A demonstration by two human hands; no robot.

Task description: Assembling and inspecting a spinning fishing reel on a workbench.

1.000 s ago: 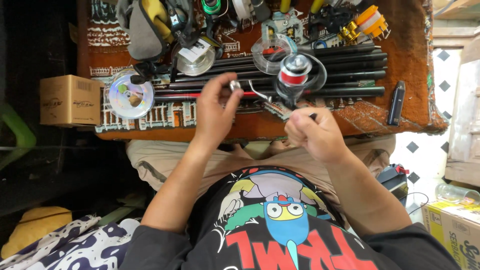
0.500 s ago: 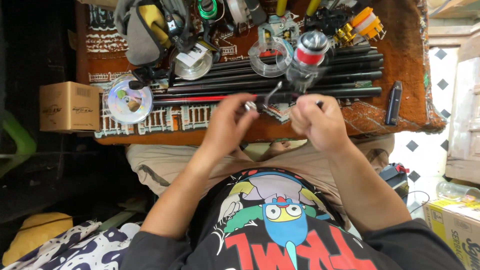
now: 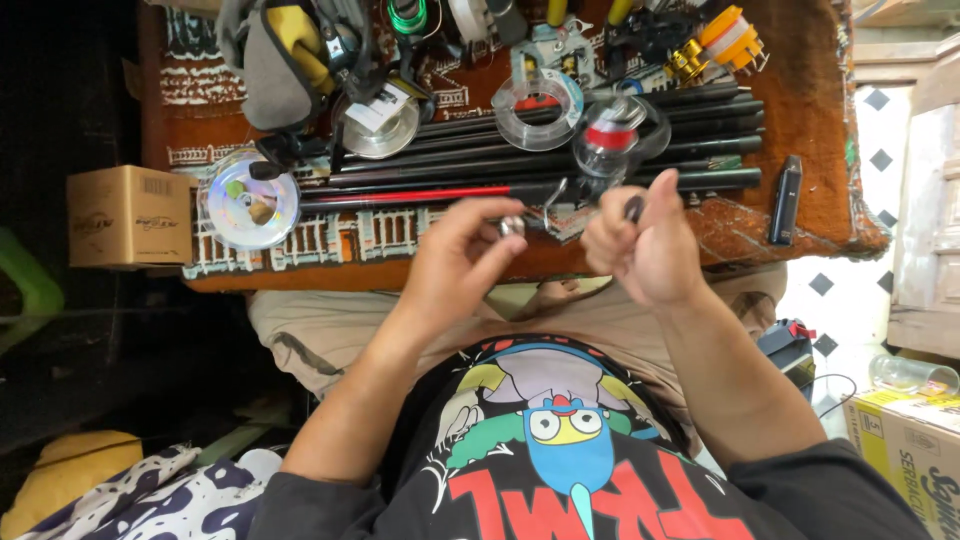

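My left hand (image 3: 455,260) pinches a small silver part (image 3: 512,226) between thumb and fingertips, just above the near edge of the patterned rug (image 3: 800,90). My right hand (image 3: 645,250) is closed in a fist around the dark stem and knob (image 3: 633,208) of a fishing reel. The reel's body with its red-banded spool (image 3: 612,140) sticks out beyond my knuckles, over a bundle of black rod sections (image 3: 480,165). The two hands are a few centimetres apart. How the silver part relates to the reel cannot be told.
A shiny disc-shaped spool (image 3: 250,205) and a cardboard box (image 3: 125,215) lie at the left. Clear line spools (image 3: 535,100), a grey and yellow bag (image 3: 275,60) and orange reels (image 3: 725,40) crowd the far side. A slim black device (image 3: 785,200) lies at the right.
My left hand came down from beside the reel toward my body with the silver part. My right hand shifted right and closed tighter on the reel, which now points farther away.
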